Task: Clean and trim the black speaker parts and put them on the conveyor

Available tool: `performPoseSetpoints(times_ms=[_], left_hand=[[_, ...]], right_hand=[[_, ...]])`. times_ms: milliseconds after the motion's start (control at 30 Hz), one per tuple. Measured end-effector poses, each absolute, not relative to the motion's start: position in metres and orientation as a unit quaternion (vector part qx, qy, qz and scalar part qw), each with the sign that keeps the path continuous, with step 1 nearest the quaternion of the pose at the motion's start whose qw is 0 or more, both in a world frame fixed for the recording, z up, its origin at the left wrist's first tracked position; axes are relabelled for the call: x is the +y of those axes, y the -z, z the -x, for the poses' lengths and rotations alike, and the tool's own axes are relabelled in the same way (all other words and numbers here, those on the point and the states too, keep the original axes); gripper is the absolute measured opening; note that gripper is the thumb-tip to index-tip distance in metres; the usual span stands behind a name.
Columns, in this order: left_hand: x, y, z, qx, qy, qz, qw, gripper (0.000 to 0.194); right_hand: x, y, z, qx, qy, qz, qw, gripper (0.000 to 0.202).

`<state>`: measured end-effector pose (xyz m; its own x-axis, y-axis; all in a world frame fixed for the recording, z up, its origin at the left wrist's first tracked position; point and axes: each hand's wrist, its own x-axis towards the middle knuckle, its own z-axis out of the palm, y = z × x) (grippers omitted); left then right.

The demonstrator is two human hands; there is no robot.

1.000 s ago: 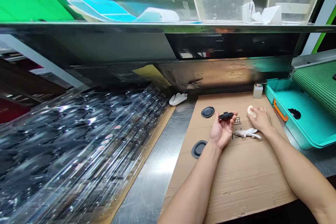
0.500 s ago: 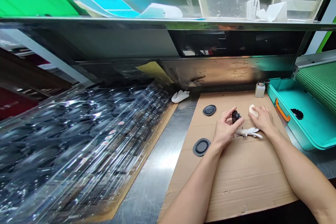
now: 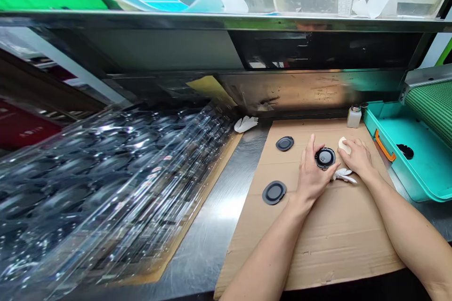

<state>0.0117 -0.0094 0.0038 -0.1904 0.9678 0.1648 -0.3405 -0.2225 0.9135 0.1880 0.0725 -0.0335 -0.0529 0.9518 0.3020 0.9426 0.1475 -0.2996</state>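
Note:
My left hand [image 3: 312, 171] grips a round black part [image 3: 325, 158] by its edge, its round face turned up toward the camera. Just right of it, my right hand [image 3: 357, 156] pinches a small cream-white pad [image 3: 344, 146]. A crumpled white glove or cloth [image 3: 344, 175] lies on the cardboard sheet [image 3: 318, 254] below and between the hands. Two dark oval parts lie flat to the left, an upper one [image 3: 284, 143] and a lower one [image 3: 274, 192].
Stacked clear trays of dark round parts [image 3: 106, 164] fill the left. A small bottle [image 3: 354, 116] stands behind the hands. At right sits a teal bin [image 3: 420, 169] holding a black piece [image 3: 405, 151], beside a green conveyor belt [image 3: 434, 103]. White crumpled material [image 3: 246, 124] lies near the back.
My left hand has turned the black part from edge-on to face-up. My right hand still holds the white pad close by. The whole view has shifted slightly.

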Motion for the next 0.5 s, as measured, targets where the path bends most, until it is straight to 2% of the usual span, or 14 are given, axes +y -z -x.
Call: performPoseSetpoints(times_ms=[200, 433, 500], left_hand=[[-0.008, -0.008, -0.017, 0.38, -0.678, -0.382, 0.499, 0.059], [-0.035, -0.02, 0.024, 0.436, -0.645, -0.468, 0.418, 0.003], [-0.057, -0.015, 0.056, 0.504, -0.638, -0.421, 0.402, 0.016]], right_hand=[[0.073, 0.032, -0.188, -0.724, -0.014, 0.656, 0.212, 0.04], [0.075, 0.036, -0.189, -0.725, -0.018, 0.655, 0.214, 0.041], [0.076, 0.039, -0.188, -0.725, -0.026, 0.652, 0.221, 0.041]])
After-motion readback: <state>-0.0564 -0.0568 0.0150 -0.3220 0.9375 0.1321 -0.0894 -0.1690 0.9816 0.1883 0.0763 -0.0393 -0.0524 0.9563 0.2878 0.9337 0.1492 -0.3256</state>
